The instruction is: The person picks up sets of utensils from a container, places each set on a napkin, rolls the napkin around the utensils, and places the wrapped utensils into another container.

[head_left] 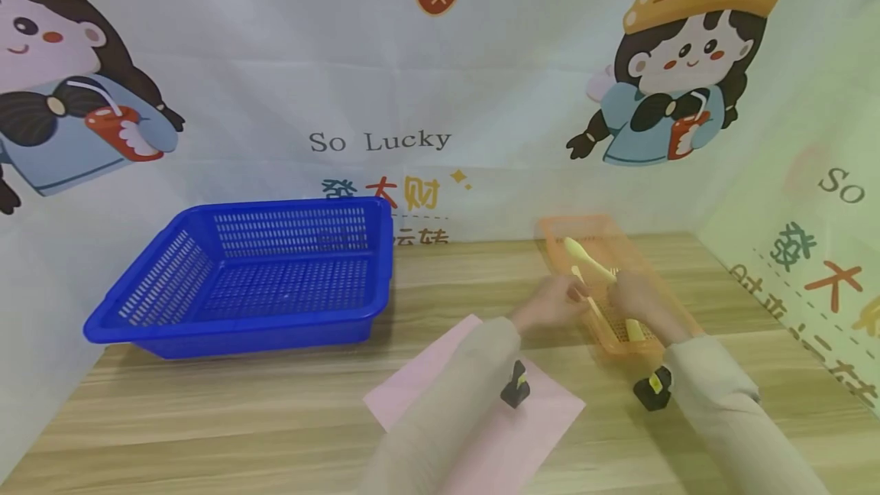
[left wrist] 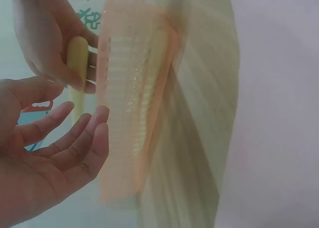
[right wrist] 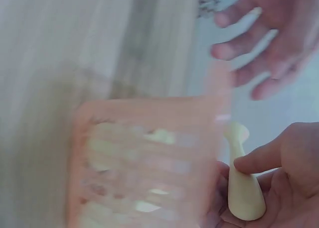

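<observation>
My right hand (head_left: 639,300) holds a pale yellow utensil (right wrist: 245,195) with a thick rounded end and a narrow neck, thumb laid over it. In the head view this utensil slants up and left above the orange slotted basket (head_left: 670,304). The left hand (left wrist: 60,153) is at the basket's left side, its fingers loosely bent with nothing between them. More yellow pieces lie inside the basket, among them a slim one (head_left: 603,321) and a wider one (head_left: 634,331) near its front end. The basket's slotted wall partly hides them in the wrist views.
A large blue slotted basket (head_left: 261,332) stands on the left of the wooden table (head_left: 241,418). Under the left forearm lies a pink sheet (head_left: 550,403). Behind and to the right hangs a printed cloth (head_left: 495,98).
</observation>
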A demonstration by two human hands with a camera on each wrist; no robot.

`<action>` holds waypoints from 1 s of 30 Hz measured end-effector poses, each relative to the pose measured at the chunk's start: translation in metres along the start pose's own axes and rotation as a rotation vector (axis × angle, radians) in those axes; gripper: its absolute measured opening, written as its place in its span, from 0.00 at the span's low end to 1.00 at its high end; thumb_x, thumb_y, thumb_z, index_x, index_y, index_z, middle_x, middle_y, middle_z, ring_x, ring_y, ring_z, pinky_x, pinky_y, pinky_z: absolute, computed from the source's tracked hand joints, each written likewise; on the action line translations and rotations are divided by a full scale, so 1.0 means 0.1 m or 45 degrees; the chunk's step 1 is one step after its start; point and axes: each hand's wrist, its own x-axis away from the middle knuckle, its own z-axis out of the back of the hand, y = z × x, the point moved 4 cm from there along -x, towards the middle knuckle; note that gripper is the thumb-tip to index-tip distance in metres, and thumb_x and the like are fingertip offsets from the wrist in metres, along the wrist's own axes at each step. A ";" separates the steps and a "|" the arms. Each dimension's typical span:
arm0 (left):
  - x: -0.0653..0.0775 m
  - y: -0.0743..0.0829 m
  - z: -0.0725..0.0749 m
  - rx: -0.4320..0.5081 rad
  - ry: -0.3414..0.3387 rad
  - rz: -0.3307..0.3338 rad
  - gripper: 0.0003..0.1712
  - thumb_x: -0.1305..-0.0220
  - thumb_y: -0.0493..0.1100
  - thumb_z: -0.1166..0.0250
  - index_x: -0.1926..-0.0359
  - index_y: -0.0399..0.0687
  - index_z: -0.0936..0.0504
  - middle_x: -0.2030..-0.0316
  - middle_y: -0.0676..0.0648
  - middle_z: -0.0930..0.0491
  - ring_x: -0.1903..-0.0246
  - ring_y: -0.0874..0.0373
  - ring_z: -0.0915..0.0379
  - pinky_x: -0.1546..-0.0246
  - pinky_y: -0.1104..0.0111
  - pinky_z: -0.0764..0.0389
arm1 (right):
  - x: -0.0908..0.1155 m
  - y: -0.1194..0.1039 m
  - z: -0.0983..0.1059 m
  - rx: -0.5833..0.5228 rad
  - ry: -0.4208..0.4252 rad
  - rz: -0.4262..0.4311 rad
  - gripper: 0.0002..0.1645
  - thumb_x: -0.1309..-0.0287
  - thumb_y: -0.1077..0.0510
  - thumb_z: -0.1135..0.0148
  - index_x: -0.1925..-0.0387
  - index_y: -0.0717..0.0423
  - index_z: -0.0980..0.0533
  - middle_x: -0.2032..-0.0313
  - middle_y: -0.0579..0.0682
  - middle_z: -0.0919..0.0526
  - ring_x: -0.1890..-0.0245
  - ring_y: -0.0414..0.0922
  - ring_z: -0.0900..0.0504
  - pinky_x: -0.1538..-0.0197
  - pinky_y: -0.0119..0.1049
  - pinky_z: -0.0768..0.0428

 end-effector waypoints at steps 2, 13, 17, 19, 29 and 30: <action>0.03 -0.01 0.06 0.021 0.017 0.011 0.16 0.40 0.38 0.45 0.52 0.36 0.27 0.57 0.42 0.23 0.57 0.54 0.27 0.62 0.77 0.26 | 0.19 -0.42 0.33 -0.163 0.033 0.012 0.18 0.40 0.63 0.61 0.83 0.65 0.33 0.90 0.44 0.40 0.92 0.36 0.43 0.89 0.27 0.41; 0.25 0.02 0.42 0.413 0.215 0.072 0.20 0.37 0.48 0.46 0.50 0.39 0.27 0.56 0.43 0.23 0.68 0.59 0.23 0.71 0.74 0.22 | 0.50 -1.44 0.84 -0.989 0.105 -0.101 0.17 0.34 0.60 0.70 0.57 0.71 0.38 0.84 0.48 0.40 0.87 0.36 0.42 0.83 0.29 0.37; 0.36 0.03 0.47 0.530 0.275 0.058 0.18 0.37 0.48 0.46 0.53 0.40 0.23 0.60 0.43 0.21 0.66 0.57 0.23 0.71 0.75 0.22 | 0.56 -1.67 0.73 -1.195 0.090 -0.007 0.17 0.33 0.60 0.71 0.71 0.66 0.38 0.83 0.47 0.36 0.86 0.37 0.38 0.80 0.29 0.32; 0.43 0.03 0.49 0.557 0.300 0.067 0.16 0.38 0.46 0.45 0.57 0.39 0.22 0.63 0.44 0.20 0.67 0.58 0.23 0.71 0.74 0.22 | 0.59 -1.77 0.65 -1.222 0.065 0.006 0.18 0.33 0.60 0.71 0.71 0.67 0.37 0.83 0.46 0.34 0.86 0.37 0.36 0.79 0.28 0.32; 0.74 -0.25 0.53 0.709 0.353 0.204 0.12 0.40 0.39 0.43 0.64 0.31 0.22 0.67 0.38 0.20 0.71 0.61 0.25 0.68 0.67 0.20 | 0.60 -2.07 0.34 -1.162 -0.045 0.096 0.17 0.34 0.62 0.64 0.66 0.75 0.34 0.81 0.54 0.27 0.83 0.38 0.30 0.77 0.27 0.28; 0.77 -0.27 0.53 0.712 0.350 0.218 0.12 0.40 0.39 0.43 0.64 0.30 0.22 0.67 0.38 0.20 0.71 0.62 0.26 0.68 0.67 0.20 | 0.60 -2.08 0.31 -1.122 -0.047 0.101 0.17 0.34 0.61 0.62 0.66 0.74 0.32 0.81 0.55 0.26 0.82 0.38 0.29 0.76 0.28 0.27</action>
